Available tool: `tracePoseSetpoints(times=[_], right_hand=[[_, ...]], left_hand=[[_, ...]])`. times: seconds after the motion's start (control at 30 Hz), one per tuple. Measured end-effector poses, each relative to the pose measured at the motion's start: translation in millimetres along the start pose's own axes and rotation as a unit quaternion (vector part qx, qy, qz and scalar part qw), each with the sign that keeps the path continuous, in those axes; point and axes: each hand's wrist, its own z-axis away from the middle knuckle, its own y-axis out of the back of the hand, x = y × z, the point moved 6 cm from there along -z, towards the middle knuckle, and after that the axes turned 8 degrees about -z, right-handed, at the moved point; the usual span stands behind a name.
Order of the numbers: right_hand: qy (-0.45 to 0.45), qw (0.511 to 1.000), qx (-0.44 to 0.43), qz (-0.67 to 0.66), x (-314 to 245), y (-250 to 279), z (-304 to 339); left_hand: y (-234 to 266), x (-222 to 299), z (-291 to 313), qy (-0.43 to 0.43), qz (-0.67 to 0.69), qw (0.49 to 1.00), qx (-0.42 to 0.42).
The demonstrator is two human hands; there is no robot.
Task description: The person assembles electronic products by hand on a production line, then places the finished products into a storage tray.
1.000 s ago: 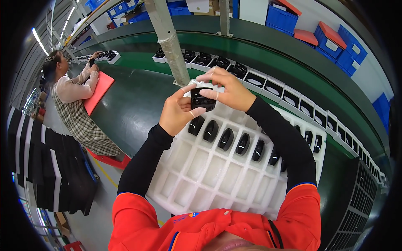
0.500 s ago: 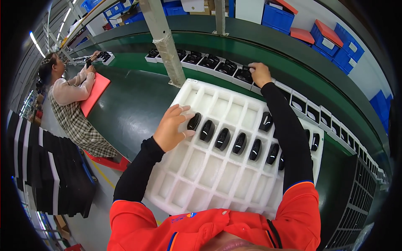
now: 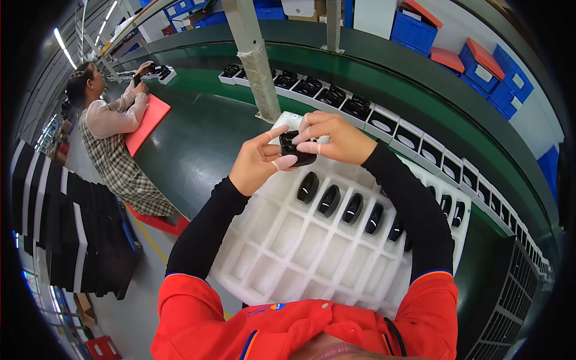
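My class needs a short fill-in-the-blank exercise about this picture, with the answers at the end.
The object held in the left hand and touched by the right hand is coloured ____.
The compartmented tray is coloured ____.
The nearest shirt is mainly coloured ____.
The co-worker is on the ____ side of the picture.
Missing words: black; white; red; left.

One wide camera is looking down from the head, sitting near the left hand (image 3: 254,163) and right hand (image 3: 339,139), which are showing around the frame's middle.
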Motion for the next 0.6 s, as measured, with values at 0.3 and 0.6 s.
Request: tracePoseSetpoints(times=[0.3,0.6], right_hand=[[-0.140,0.990,0.020,-0.031,48,17,8],[-0.356,0.849,0.253,0.296,148,134,102]], left_hand=[[-7,-9,2,-0.039,-0.102,0.993,0.052],[-49,-13,29,-0.158,-0.566,0.806,-0.075]])
